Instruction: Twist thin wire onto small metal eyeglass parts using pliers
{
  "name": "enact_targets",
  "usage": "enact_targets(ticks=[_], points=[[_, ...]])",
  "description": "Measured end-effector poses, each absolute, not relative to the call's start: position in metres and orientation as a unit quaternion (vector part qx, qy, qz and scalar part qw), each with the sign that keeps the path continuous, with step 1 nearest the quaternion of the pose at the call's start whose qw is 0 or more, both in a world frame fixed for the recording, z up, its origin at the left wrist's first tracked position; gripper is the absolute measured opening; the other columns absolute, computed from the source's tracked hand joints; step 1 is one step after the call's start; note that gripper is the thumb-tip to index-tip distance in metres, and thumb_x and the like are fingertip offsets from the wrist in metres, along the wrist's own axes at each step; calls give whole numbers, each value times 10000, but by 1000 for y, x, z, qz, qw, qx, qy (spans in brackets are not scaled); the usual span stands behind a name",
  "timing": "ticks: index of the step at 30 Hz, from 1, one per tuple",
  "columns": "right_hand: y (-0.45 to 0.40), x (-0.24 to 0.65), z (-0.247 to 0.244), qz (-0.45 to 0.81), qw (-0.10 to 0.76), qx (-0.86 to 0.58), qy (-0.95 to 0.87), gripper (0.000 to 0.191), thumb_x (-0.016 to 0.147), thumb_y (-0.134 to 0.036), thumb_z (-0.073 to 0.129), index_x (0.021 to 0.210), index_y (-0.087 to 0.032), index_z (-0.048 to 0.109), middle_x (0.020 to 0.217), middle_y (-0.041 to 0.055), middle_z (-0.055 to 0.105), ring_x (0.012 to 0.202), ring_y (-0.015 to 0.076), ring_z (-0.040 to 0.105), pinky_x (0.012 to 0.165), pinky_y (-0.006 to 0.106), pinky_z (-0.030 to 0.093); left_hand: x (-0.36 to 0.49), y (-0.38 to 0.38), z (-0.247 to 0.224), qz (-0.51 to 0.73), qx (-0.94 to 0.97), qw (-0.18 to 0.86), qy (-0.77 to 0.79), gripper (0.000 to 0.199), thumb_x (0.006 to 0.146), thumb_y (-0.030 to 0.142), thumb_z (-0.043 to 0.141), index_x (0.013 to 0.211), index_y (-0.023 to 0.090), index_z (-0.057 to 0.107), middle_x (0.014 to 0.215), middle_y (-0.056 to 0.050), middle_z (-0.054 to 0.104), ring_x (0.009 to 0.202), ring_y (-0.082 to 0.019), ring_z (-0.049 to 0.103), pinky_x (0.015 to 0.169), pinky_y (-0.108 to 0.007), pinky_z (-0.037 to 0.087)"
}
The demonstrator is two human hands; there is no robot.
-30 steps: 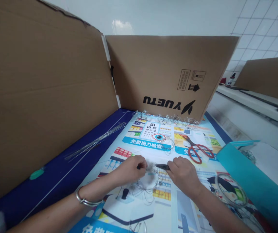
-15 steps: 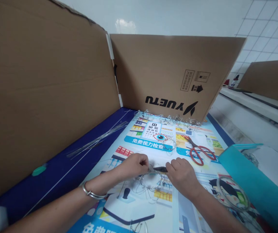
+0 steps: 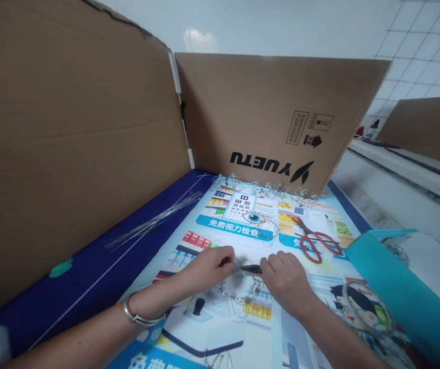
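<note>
Left hand (image 3: 208,267), right hand (image 3: 286,283), one wire ring (image 3: 238,298) between.

The left hand (image 3: 208,269) hides whatever its fingers pinch. The right hand (image 3: 285,284) covers most of the small black tool (image 3: 250,268), so its kind cannot be told. The thin wire ring (image 3: 238,288) is too fine to trace, and the teal bag (image 3: 404,292) runs off the right edge.
</note>
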State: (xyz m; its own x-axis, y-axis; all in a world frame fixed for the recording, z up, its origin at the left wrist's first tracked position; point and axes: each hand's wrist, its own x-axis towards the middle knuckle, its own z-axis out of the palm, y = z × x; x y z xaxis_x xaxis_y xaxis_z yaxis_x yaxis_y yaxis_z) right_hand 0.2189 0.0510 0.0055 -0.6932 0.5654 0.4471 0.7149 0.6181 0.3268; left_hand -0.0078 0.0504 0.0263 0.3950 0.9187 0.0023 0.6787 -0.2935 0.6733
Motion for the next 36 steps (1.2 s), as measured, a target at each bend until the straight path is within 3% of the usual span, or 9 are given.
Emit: enact_targets(ticks=[11, 36], points=[[51, 218, 6, -262, 127, -356, -888, 95, 789, -105, 498, 859, -160, 534, 712, 26, 464, 676, 169, 376, 611, 338, 235, -9, 47, 25, 207, 787, 301, 497, 92, 741, 145, 421, 706, 171, 502, 607, 34, 494, 576, -102, 429, 504, -201, 264], [47, 219, 7, -195, 145, -380, -893, 68, 778, -164, 550, 733, -192, 508, 682, 22, 481, 679, 175, 380, 623, 328, 225, -9, 46, 28, 190, 804, 277, 491, 105, 744, 132, 425, 722, 173, 519, 637, 26, 521, 585, -108, 451, 510, -203, 279]])
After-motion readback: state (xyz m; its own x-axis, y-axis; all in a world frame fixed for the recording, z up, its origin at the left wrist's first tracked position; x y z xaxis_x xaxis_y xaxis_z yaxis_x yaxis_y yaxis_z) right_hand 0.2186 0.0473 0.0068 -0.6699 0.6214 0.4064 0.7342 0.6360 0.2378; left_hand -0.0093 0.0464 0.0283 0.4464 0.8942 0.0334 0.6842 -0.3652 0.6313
